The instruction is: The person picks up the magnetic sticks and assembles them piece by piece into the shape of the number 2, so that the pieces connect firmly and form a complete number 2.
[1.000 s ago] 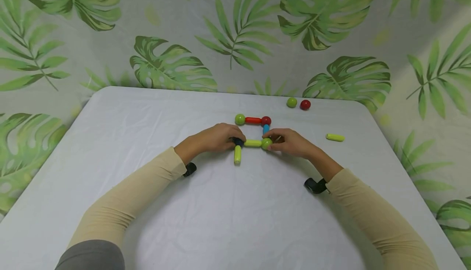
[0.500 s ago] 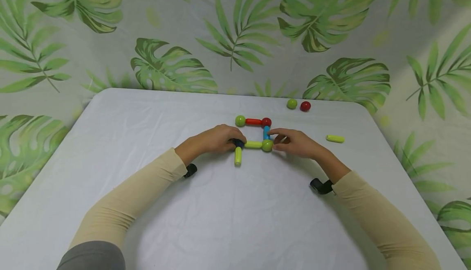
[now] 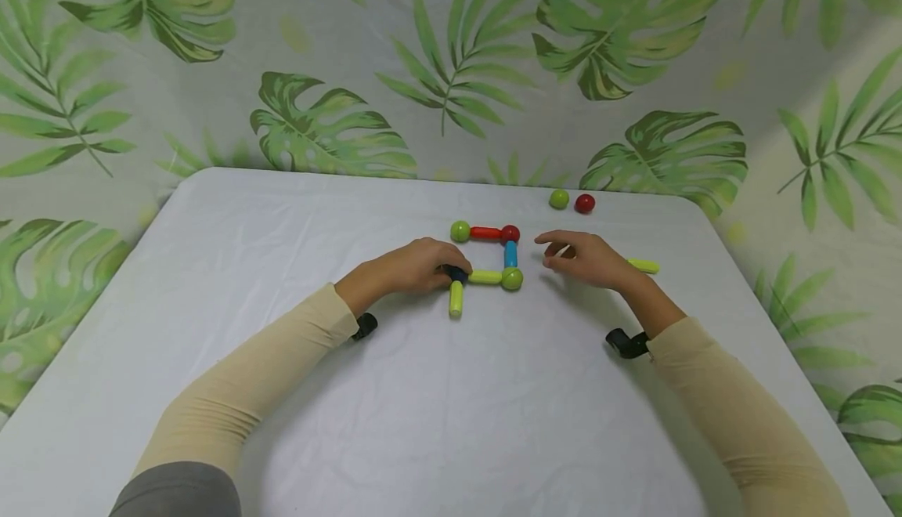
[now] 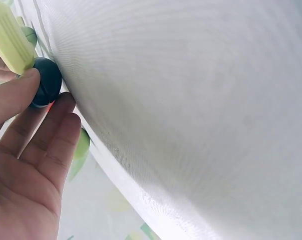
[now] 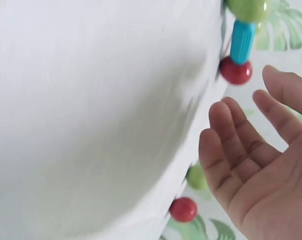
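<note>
Right hand has moved right, away from near green ball; fingers apart. Left hand: thumb and fingers clamped on dark ball, yellow rods adjoining, on worktop. Beyond: blue rod, then red ball. Near far edge: loose green ball.

- Between my right hand and the blue rod I have a bare strip of white table to pass through.
- On my right hand's outer side, the loose yellow rod, partly covered, stands in a low path.
- Towards the far edge, the loose green ball and loose red ball block a low reach.
- My left hand, pinching the dark ball, obstructs that corner.
- Nearer me, open table flanks the protruding yellow rod.
</note>
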Action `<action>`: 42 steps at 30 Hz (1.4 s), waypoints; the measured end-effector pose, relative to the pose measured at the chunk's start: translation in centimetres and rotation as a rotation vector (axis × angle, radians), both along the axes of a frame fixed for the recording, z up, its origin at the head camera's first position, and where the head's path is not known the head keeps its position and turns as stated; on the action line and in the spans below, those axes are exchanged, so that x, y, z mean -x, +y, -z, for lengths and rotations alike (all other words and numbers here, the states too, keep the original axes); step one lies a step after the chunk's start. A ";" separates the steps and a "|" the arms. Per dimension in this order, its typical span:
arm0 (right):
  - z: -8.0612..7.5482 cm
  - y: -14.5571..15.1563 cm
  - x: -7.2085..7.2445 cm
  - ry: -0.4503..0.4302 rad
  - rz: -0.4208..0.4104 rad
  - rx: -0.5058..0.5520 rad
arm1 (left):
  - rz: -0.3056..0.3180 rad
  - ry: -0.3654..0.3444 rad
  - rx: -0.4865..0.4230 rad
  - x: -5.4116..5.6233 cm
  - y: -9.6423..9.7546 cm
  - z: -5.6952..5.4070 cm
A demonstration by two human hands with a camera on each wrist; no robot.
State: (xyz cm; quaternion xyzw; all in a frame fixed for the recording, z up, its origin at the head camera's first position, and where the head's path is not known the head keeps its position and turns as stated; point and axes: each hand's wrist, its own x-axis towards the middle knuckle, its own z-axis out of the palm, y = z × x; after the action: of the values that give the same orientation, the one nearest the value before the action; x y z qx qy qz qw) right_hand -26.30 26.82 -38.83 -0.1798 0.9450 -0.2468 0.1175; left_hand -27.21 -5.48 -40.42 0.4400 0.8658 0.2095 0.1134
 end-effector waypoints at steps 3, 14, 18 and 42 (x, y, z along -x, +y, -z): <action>-0.2 0.7 0.6 0.029 0.036 -0.007 | -0.002 -0.003 -0.002 0.1 0.0 0.1; -1.4 2.9 2.5 0.183 0.159 0.036 | 0.008 -0.002 -0.027 0.1 -0.1 0.1; -1.5 3.4 3.3 0.233 0.163 0.037 | 0.007 -0.002 -0.023 0.2 0.0 0.1; -0.1 3.1 9.3 0.354 0.178 -0.292 | -0.016 -0.025 -0.034 0.5 -0.2 0.1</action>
State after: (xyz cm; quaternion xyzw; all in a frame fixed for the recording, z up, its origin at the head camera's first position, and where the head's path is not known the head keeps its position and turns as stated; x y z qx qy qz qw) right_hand -35.60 29.89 -38.68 -0.1173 0.9886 -0.0818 -0.0473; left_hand -27.68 -5.71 -40.55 0.4323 0.8642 0.2305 0.1149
